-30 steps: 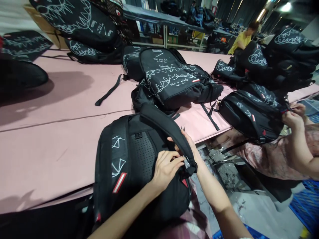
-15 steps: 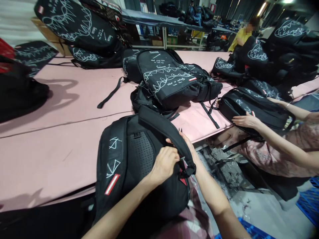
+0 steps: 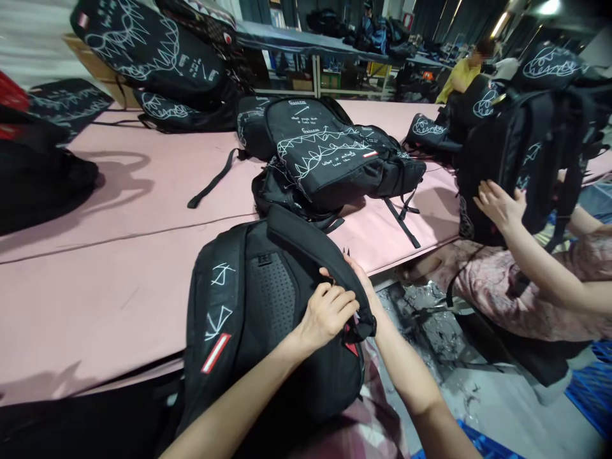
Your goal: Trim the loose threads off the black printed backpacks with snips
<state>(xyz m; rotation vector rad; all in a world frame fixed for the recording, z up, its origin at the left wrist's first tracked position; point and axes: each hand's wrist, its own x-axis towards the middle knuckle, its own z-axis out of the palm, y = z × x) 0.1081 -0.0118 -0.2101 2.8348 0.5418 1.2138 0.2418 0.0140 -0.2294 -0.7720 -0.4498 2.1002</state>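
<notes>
A black backpack (image 3: 272, 290) lies in front of me with its padded back panel up, one shoulder strap showing white line drawings and a red-and-white label. My right hand (image 3: 361, 277) is wrapped round the other shoulder strap (image 3: 318, 245) from its outer side, lifting it in an arch. Small dark pointed tips show just beyond its fingers; what they belong to is hidden. My left hand (image 3: 329, 313) is closed at the inner edge of this strap, near its lower end. Whatever its fingers pinch cannot be made out. A bit of red (image 3: 351, 341) shows beneath the strap end.
Printed black backpacks (image 3: 329, 150) are piled on the pink table (image 3: 119, 299), with more at the back left and right. On the right, a co-worker's hand (image 3: 502, 204) rests against an upright backpack (image 3: 507, 153). Blue crates (image 3: 593, 382) stand on the floor.
My left hand has shifted slightly right and down along the strap; a small pale tip seen at its fingers is now mostly covered. The co-worker's backpack has been raised upright.
</notes>
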